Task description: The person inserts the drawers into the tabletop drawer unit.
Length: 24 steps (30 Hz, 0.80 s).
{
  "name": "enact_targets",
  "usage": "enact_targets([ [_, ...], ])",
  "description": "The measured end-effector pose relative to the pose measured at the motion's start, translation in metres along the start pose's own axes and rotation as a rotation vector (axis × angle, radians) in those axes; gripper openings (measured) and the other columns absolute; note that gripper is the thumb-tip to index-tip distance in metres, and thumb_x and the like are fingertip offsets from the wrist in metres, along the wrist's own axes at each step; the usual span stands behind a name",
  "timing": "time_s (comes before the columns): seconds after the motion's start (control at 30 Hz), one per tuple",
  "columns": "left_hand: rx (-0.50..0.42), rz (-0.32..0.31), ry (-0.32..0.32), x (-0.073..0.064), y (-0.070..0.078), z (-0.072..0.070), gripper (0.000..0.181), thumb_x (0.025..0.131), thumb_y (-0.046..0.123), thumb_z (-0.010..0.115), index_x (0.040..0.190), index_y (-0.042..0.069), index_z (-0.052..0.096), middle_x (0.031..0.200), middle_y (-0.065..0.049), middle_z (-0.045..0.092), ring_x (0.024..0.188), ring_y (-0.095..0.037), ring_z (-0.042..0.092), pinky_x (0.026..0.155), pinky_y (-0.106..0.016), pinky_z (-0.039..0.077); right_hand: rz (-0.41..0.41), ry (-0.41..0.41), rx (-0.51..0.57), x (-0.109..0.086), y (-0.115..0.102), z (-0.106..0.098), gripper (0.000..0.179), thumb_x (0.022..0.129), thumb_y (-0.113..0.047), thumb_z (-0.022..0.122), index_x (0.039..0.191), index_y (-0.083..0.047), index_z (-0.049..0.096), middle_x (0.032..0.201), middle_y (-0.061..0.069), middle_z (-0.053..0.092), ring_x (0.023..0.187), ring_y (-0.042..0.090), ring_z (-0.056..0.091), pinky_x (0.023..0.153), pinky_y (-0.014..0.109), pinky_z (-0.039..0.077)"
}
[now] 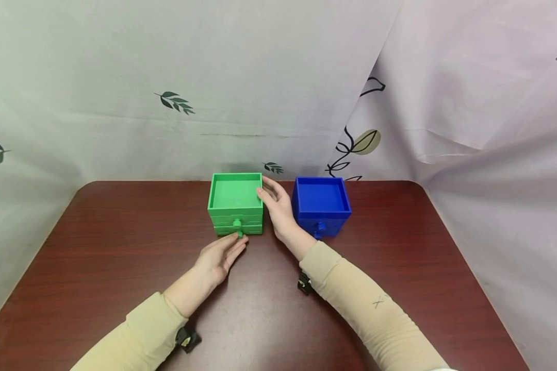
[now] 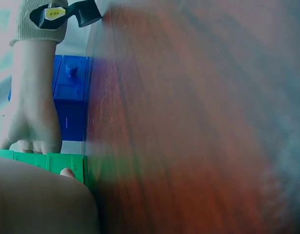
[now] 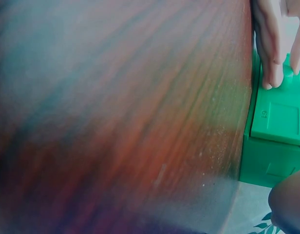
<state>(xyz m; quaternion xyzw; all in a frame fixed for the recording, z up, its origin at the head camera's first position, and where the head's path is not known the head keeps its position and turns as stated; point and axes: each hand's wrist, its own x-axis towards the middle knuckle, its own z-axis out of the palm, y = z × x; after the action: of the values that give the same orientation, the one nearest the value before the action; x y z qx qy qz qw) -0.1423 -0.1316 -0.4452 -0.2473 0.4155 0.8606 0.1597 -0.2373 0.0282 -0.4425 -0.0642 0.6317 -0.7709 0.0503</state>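
A green box with drawers [image 1: 234,212] stands on the table, its open-topped tray uppermost and two round knobs on its front. My left hand [image 1: 215,258] reaches to the front from below and pinches the lower knob [image 3: 288,77] between thumb and fingers; both drawers look closed. At the box's right side, my right hand [image 1: 279,210] holds the wall, thumb on the top rim and fingers along the outside. In the left wrist view the fingers of that right hand [image 2: 37,119] meet the green side. Part of my left hand hides the green front there.
A matching blue box with drawers [image 1: 323,213] stands to the right, beside my right wrist. The dark reddish-brown table [image 1: 269,309] reaches back to a pale curtain [image 1: 269,77] with printed leaves. Each wrist carries a small black device [image 1: 187,339].
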Motion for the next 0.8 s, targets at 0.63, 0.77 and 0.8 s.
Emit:
enact_targets([
  [0.63,-0.013,-0.001,-0.021,0.0012,0.0032,0.0001,0.016,0.109,-0.002,0.052,0.104,0.006,0.064,0.089,-0.001,0.078,0.086,-0.008,0.079,0.097,-0.021,0.062,0.007,-0.001,0.010,-0.0006,-0.0009,0.0010,0.053,0.109,-0.015,0.059,0.159,-0.006,0.045,0.164,0.017,0.047,0.155,0.031,0.043,0.131,0.047,0.037],
  [0.77,-0.019,-0.004,-0.008,0.0000,0.0033,0.0001,0.016,0.109,-0.001,0.052,0.104,0.006,0.065,0.088,-0.001,0.078,0.085,-0.008,0.079,0.098,-0.022,0.062,0.016,0.003,0.005,-0.0004,-0.0012,0.0004,0.052,0.109,-0.015,0.059,0.159,-0.006,0.046,0.164,0.016,0.048,0.155,0.031,0.043,0.131,0.046,0.036],
  [0.8,-0.020,-0.004,-0.001,-0.0002,0.0033,0.0003,0.016,0.109,-0.001,0.052,0.104,0.006,0.064,0.087,-0.001,0.078,0.084,-0.008,0.079,0.098,-0.022,0.062,0.017,0.003,0.004,-0.0003,-0.0013,0.0002,0.052,0.109,-0.014,0.059,0.159,-0.006,0.046,0.164,0.016,0.047,0.155,0.031,0.043,0.131,0.046,0.036],
])
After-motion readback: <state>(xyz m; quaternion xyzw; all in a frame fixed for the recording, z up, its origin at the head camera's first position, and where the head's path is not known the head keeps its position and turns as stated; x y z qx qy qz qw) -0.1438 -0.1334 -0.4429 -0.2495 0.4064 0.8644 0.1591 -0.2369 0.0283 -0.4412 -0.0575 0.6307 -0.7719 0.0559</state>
